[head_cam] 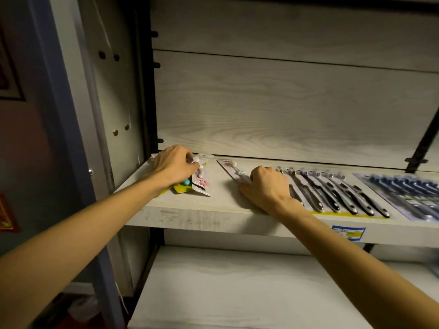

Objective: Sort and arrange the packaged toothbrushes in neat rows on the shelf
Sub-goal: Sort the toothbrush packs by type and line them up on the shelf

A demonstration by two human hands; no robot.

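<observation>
On the pale wood shelf [213, 207] my left hand [174, 163] grips the top of a small pile of children's toothbrush packs [202, 179] at the far left; a yellow pack with a teal bit [183, 187] lies under it. My right hand [267, 188] rests on a pinkish toothbrush pack [229, 167] with its fingers curled over the pack's near part. To the right lies a row of black-and-silver toothbrush packs [332, 193], then a blurred blue multi-pack [408, 195].
The shelf's back panel [285, 110] rises close behind the packs. A side panel [114, 103] and black upright [148, 91] bound the left. A blue price label [348, 232] is stuck on the front edge. A lower shelf [237, 288] lies beneath.
</observation>
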